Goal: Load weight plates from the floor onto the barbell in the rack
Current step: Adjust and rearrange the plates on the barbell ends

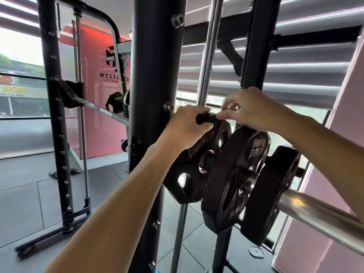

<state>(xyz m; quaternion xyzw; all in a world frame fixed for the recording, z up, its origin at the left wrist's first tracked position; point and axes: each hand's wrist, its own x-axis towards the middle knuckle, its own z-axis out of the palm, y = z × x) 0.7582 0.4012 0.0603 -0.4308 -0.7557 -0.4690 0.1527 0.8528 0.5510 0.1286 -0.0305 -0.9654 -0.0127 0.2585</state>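
Observation:
Three black weight plates hang on the chrome barbell sleeve (319, 211), which runs out to the lower right. My left hand (187, 125) grips the top rim of the innermost plate (189, 174), which sits tilted next to the rack post. My right hand (250, 109) pinches that same rim from the right, its fingers curled over the top of the middle plate (230, 186). The outer plate (273, 196) stands apart from both hands. The barbell's thin shaft (102, 111) shows beyond the post at left.
A thick black rack upright (155, 75) stands right in front of me. A chrome guide rod (206, 56) and another black post (254, 46) rise behind the plates. The far rack frame (57, 115) holds a plate on the bar's other end (116, 103). Grey floor tiles lie below.

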